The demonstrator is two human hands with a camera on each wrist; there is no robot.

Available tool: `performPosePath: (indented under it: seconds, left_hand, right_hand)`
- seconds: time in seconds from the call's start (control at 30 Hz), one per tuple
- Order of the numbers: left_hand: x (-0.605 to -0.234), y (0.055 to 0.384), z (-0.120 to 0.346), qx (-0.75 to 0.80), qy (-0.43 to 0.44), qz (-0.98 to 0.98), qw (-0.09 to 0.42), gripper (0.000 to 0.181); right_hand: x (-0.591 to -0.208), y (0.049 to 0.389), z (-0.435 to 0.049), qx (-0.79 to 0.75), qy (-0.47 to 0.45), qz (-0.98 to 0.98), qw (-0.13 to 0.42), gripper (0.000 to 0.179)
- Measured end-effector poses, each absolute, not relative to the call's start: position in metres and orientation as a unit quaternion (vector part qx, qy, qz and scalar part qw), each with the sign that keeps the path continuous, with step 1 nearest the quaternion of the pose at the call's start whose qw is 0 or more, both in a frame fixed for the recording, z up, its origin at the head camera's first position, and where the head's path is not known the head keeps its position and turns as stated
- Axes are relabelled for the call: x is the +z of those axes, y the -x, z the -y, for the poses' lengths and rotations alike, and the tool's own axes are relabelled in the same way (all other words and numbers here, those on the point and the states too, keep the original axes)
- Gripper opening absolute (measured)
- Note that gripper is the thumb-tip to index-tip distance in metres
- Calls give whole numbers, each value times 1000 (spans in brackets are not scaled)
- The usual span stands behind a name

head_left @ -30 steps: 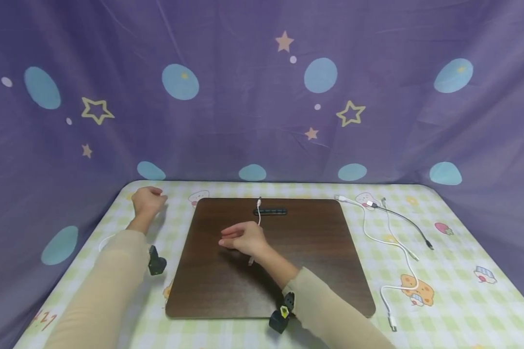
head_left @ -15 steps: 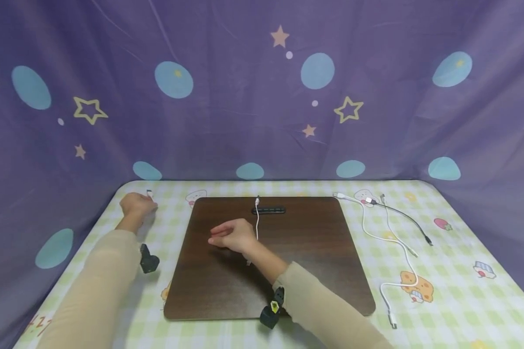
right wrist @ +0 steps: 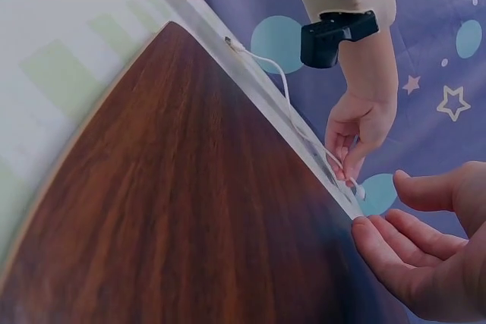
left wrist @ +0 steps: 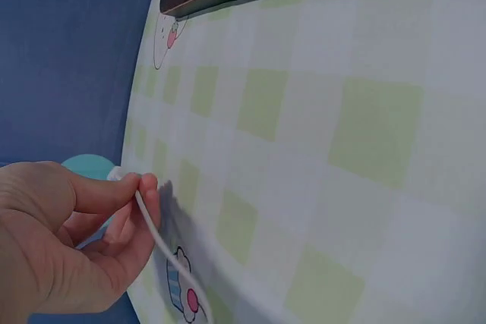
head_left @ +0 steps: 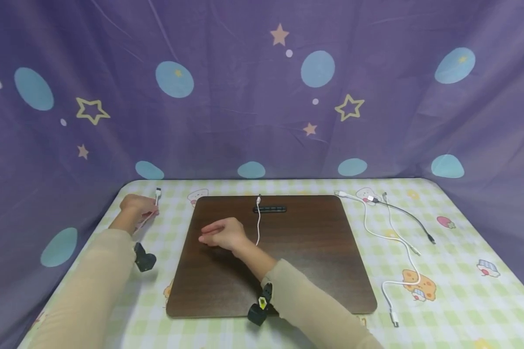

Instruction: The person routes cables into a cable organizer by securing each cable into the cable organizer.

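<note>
At the table's far left corner my left hand pinches a thin white USB cable between thumb and fingertips, just below its plug. In the head view the plug sticks up past the fingers, and the rest of the cable trails down behind the hand toward the sleeve. Over the left part of the brown wooden board hovers my right hand. Its thumb and fingers are apart with nothing between them, as the right wrist view shows. Another white cable lies on the board, partly hidden behind the right forearm.
A small dark slotted strip sits near the board's back edge, with the board cable's upper end across it. Right of the board lie a long white cable, a short black cable and a thinner white cable. A purple curtain hangs behind.
My left hand has shifted slightly left and nearer, and the cable's plug has come into view above its fingers. My right hand has drifted left over the board.
</note>
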State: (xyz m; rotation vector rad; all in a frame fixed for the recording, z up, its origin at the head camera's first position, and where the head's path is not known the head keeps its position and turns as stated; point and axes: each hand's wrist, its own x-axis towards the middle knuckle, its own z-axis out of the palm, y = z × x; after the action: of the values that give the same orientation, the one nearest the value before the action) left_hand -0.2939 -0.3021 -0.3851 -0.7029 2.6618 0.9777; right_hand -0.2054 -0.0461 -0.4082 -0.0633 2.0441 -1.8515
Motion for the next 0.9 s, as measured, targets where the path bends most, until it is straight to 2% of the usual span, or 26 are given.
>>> performPosePath:
  seconds: [0.1,0.27,0.4,0.57,0.6,0.9]
  left_hand:
    - [-386,295,300,440,268,-848,123,49]
    - [-382,290,295,490,273,-815,142,48]
    - [-376,284,292,486,250,-820,169,45]
    - [-368,276,285,546,206,-795,168,46]
    - [-367,273,283,554,194,-791,172,51]
    - [-354,257,263,579,162,-777,187,53]
  right_hand:
    - [-409,206,50,-662,21,-724,190,23]
    - [-411,209,54,-668,21,-719,189,24]
    - [-412,209,58,-679,22,-709,187,24]
    - [-413,208,63,-697,18,-690,196,23]
    - [-413,208,64,-700,17,-686,198,22]
    - [-420,205,78,-721,9,-660,210,21]
